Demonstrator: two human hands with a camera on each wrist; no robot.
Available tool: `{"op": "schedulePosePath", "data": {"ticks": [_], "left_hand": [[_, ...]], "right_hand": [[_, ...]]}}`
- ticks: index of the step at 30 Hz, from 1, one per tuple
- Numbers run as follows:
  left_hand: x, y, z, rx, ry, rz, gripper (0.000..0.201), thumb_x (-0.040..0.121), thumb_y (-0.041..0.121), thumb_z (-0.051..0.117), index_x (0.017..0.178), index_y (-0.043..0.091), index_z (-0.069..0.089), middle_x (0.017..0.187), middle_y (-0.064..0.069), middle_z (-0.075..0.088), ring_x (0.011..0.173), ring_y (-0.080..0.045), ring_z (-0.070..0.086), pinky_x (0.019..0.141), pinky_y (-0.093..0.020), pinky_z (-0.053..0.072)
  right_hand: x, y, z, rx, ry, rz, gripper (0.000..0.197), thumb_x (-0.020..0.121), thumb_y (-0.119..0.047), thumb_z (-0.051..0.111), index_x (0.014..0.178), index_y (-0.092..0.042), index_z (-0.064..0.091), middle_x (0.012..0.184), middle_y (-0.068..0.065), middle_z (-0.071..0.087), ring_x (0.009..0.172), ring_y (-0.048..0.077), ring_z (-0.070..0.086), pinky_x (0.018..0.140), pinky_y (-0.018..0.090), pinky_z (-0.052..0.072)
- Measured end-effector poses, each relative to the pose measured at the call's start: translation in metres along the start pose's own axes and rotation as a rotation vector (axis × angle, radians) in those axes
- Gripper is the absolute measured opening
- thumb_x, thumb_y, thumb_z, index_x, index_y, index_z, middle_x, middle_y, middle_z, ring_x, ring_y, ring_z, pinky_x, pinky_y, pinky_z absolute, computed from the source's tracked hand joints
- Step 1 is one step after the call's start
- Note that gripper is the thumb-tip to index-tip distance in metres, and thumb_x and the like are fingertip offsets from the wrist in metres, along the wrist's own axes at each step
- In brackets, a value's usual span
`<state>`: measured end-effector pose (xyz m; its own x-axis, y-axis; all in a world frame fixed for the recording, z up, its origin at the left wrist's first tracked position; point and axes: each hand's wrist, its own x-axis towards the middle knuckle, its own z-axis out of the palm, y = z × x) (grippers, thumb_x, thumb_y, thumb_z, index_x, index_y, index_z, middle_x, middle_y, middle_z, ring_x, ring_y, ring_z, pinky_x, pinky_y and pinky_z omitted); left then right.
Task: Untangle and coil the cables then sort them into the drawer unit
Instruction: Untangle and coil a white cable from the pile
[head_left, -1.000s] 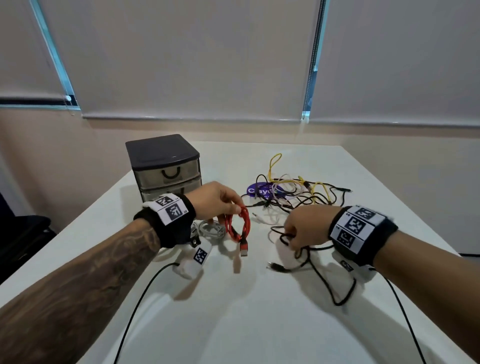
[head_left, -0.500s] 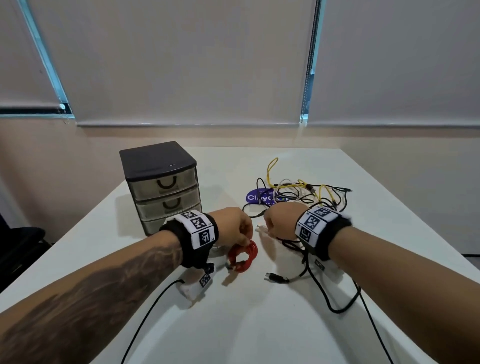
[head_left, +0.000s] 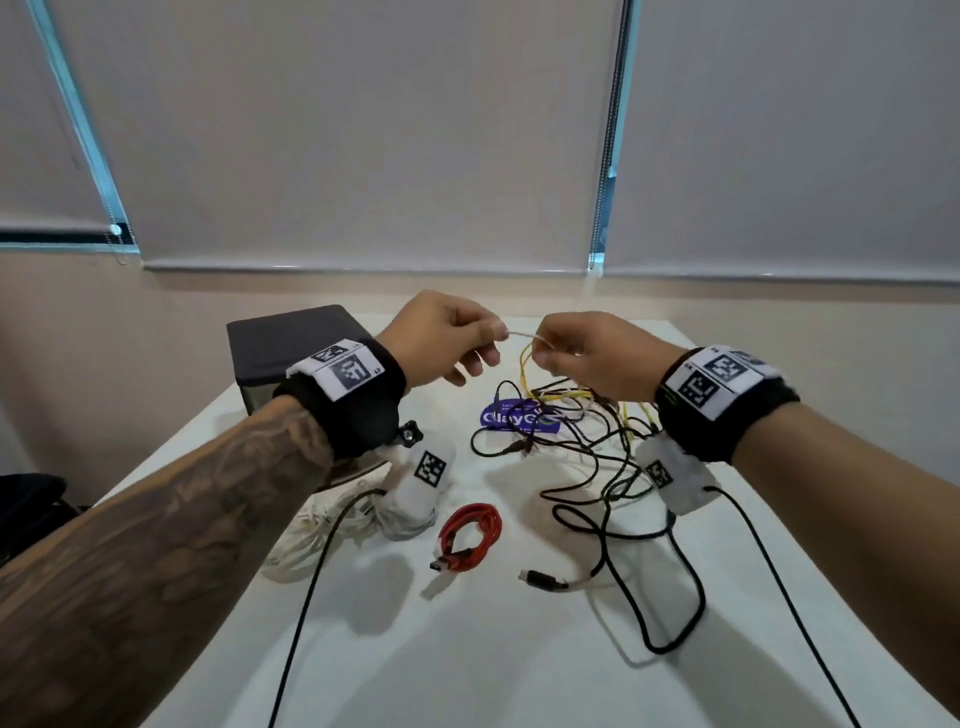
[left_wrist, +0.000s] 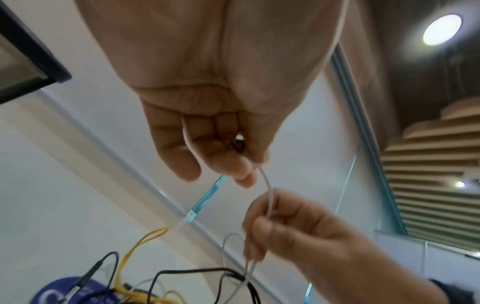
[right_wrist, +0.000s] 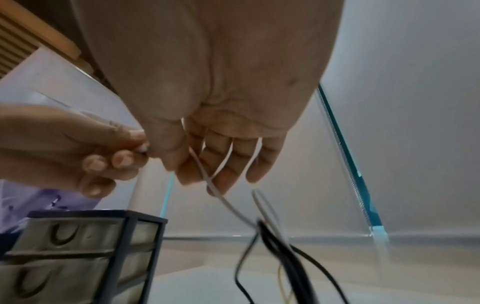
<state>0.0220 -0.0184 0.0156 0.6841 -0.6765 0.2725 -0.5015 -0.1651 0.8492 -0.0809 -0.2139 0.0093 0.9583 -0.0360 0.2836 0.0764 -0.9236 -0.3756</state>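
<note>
Both my hands are raised above the surface (head_left: 467, 649), close together, with a thin white cable (left_wrist: 269, 191) strung between them. My left hand (head_left: 441, 338) pinches one end of it between thumb and forefinger, the other fingers (left_wrist: 187, 164) curled loosely underneath. My right hand (head_left: 592, 353) has its fingers (right_wrist: 228, 164) curled round the same cable, which runs across them and drops down toward the surface, looping once on the way (the left wrist view shows that loop just below my right hand).

Below my hands the white cable goes down into a tangle of cables (head_left: 571, 426), thin black and yellow ones crossing each other on the far right part of the surface, partly over a blue oval sticker (head_left: 514, 418) with white lettering. A long black cable (head_left: 623, 597) trails out of the tangle toward me, ending in a plug lying by itself.

The red cable (head_left: 467, 535) lies coiled on the surface nearer to me, between my two forearms, touched by neither hand, its plug end sticking out at the lower left. Just to its left is a bundle of white cable (head_left: 322, 530), partly hidden by my left wrist camera.

The drawer unit (head_left: 291, 343) stands at the far left of the surface behind my left wrist, dark-topped; the right wrist view shows its pale drawers (right_wrist: 64, 236) with curved handles, pushed in.
</note>
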Motion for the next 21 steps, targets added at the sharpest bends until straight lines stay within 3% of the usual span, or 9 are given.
{"op": "schedulePosePath", "data": {"ticks": [4,7,10,13,15,17,21], "left_hand": [[-0.003,0.009,-0.024,-0.132,0.194,0.017,0.018,0.097,0.019,0.059,0.095,0.005,0.070,0.072,-0.002,0.070,0.057,-0.011,0.059,0.057,-0.027,0.048],[-0.010,0.012,-0.032,-0.012,0.114,-0.044,0.011,0.093,0.010,0.056,0.091,0.010,0.067,0.073,-0.004,0.072,0.062,-0.014,0.063,0.065,-0.028,0.046],[-0.017,0.015,-0.016,0.020,-0.064,-0.072,0.014,0.089,0.003,0.055,0.095,0.015,0.061,0.078,-0.006,0.073,0.071,-0.017,0.067,0.072,-0.031,0.043],[-0.010,0.018,-0.003,-0.244,0.030,-0.086,0.023,0.089,0.002,0.058,0.109,0.014,0.055,0.084,-0.006,0.072,0.082,-0.021,0.073,0.076,-0.031,0.048],[-0.005,0.020,-0.004,-0.377,0.120,-0.110,0.020,0.091,0.003,0.057,0.109,0.011,0.056,0.080,-0.005,0.070,0.072,-0.020,0.071,0.076,-0.035,0.052],[-0.005,0.019,-0.007,-0.288,0.103,-0.088,0.010,0.094,0.007,0.057,0.102,0.009,0.062,0.079,-0.006,0.067,0.060,-0.017,0.063,0.072,-0.038,0.054],[-0.009,0.017,-0.007,-0.056,0.080,-0.022,0.014,0.090,0.016,0.067,0.101,0.008,0.068,0.083,-0.006,0.072,0.063,-0.014,0.063,0.062,-0.033,0.048]], "right_hand": [[0.002,0.016,-0.014,-0.058,-0.093,0.068,0.011,0.099,-0.027,0.061,0.094,-0.020,0.068,0.087,-0.009,0.073,0.087,0.014,0.065,0.083,0.032,0.049],[0.001,0.017,-0.022,0.103,0.044,0.069,0.015,0.098,-0.032,0.064,0.096,-0.023,0.075,0.080,-0.009,0.076,0.086,0.010,0.069,0.088,0.030,0.050],[0.005,0.004,-0.027,0.136,0.119,0.021,0.018,0.097,-0.034,0.065,0.099,-0.024,0.079,0.074,-0.007,0.075,0.076,0.004,0.066,0.077,0.021,0.048],[0.009,-0.007,-0.027,0.053,0.071,0.003,0.017,0.095,-0.036,0.067,0.102,-0.026,0.078,0.066,-0.008,0.069,0.059,-0.002,0.060,0.061,0.008,0.043],[0.009,-0.009,-0.027,0.025,0.054,0.005,0.018,0.095,-0.037,0.067,0.105,-0.027,0.078,0.068,-0.018,0.067,0.062,-0.006,0.060,0.059,0.002,0.040],[0.007,-0.009,-0.027,0.007,0.065,-0.003,0.020,0.095,-0.036,0.067,0.109,-0.025,0.078,0.084,-0.020,0.071,0.076,-0.008,0.062,0.065,-0.002,0.038],[0.003,-0.010,-0.029,-0.013,0.014,0.011,0.020,0.095,-0.036,0.067,0.109,-0.028,0.078,0.101,-0.009,0.076,0.095,0.007,0.067,0.086,0.020,0.049]]}}
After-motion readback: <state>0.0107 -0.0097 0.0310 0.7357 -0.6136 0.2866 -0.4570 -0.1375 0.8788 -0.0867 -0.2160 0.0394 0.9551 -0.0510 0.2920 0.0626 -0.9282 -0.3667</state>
